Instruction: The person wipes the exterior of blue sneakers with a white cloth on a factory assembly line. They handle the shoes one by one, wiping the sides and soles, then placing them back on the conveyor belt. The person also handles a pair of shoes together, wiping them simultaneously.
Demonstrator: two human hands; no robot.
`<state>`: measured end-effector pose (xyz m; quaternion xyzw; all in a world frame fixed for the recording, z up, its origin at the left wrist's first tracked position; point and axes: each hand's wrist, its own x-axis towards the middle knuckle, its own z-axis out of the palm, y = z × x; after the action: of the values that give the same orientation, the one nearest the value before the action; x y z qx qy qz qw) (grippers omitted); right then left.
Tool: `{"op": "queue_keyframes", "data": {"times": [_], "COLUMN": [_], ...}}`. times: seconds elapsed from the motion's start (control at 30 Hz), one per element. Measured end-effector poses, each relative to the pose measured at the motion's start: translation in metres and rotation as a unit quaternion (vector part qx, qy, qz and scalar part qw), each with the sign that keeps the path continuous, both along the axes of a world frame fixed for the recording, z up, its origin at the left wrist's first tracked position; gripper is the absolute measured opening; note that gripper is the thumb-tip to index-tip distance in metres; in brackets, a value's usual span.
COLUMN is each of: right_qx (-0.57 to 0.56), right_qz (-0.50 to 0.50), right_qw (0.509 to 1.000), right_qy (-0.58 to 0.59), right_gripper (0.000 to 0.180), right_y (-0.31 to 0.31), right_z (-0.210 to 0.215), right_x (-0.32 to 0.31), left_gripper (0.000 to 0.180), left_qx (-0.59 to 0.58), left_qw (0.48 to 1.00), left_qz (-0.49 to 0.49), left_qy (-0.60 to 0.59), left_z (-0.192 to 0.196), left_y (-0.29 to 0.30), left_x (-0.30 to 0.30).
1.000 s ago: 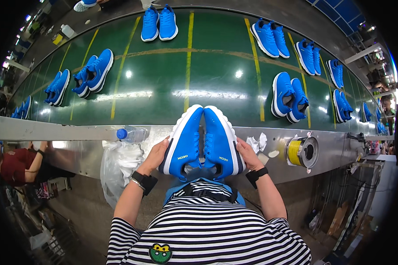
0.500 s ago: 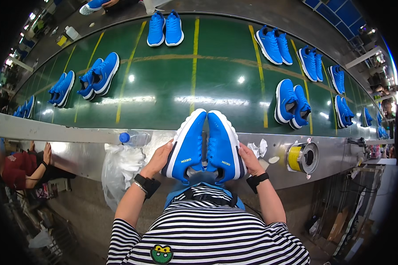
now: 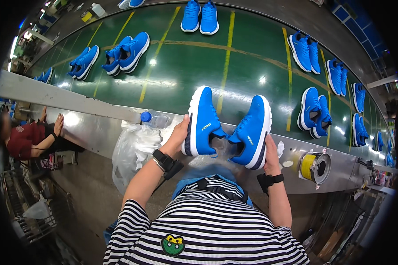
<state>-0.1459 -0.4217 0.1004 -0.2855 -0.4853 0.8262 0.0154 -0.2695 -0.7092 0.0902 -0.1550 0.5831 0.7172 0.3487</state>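
My left hand (image 3: 178, 134) grips the outer heel side of a blue sneaker (image 3: 204, 121) with a white sole, its toe pointing away from me. A matching blue sneaker (image 3: 253, 128) is held by my right hand (image 3: 271, 155), which wraps its outer heel side. Both shoes are in the air in front of my waist, over the metal ledge at the belt's near edge. Their toes are spread apart, while the heels lean inward and almost meet. The fingers under the soles are mostly hidden.
Several pairs of blue sneakers stand on the green belt (image 3: 185, 75) with yellow lines. On the metal ledge (image 3: 292, 176) are a yellow-sided can (image 3: 315, 168), a blue-capped bottle (image 3: 154, 118) and a plastic bag (image 3: 130, 152). A person in dark red (image 3: 26, 137) sits at the left.
The two sneakers, side by side before, have parted at the toes and tilted. My view has turned, so the belt and its shoes sit differently in the picture.
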Motion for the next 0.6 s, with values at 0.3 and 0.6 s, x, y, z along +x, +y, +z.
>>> {"op": "queue_keyframes", "data": {"times": [0.3, 0.6], "right_qx": [-0.145, -0.268], "right_qz": [-0.066, -0.109], "right_qw": [0.987, 0.956], "right_qy": [-0.023, -0.055], "right_gripper": [0.046, 0.049], "right_y": [-0.032, -0.061], "right_z": [0.020, 0.025], "right_x": [-0.020, -0.063], "left_gripper": [0.058, 0.054], "left_qx": [0.139, 0.277], "left_qw": [0.979, 0.912], "left_qz": [0.084, 0.136], "left_qy": [-0.120, -0.269], "left_z": [0.001, 0.020], "left_y": [0.009, 0.029], "left_x": [-0.006, -0.014]}}
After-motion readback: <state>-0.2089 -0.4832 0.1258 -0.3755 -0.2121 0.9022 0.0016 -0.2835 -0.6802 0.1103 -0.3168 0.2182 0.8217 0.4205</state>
